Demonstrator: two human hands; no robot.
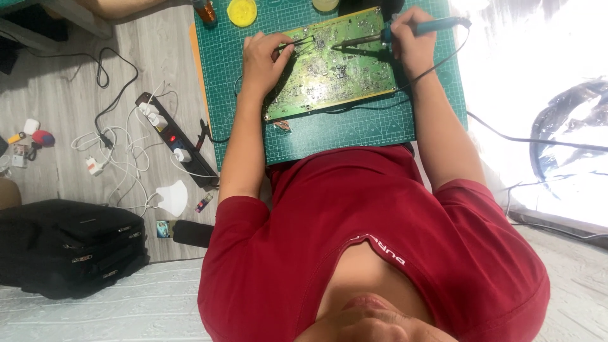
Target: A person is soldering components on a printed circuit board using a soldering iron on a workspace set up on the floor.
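1. I see the circuit board [329, 63] lying flat on the green cutting mat [354, 133], tilted a little, in front of the person in the red shirt.
2. My left hand [265, 57] has its fingers pinched together on tweezers [303, 43], whose tips rest on the board's upper middle.
3. My right hand [411, 39] is wrapped tight around the blue soldering iron [405, 30]; its tip meets the board just beside the tweezers.
4. I judge the soldering is mid-way: tools are on one spot, nothing lifted yet.
5. I cannot tell which joints are finished; the parts are too small.
6. A power strip [174, 136] lies on the floor, left of the mat.
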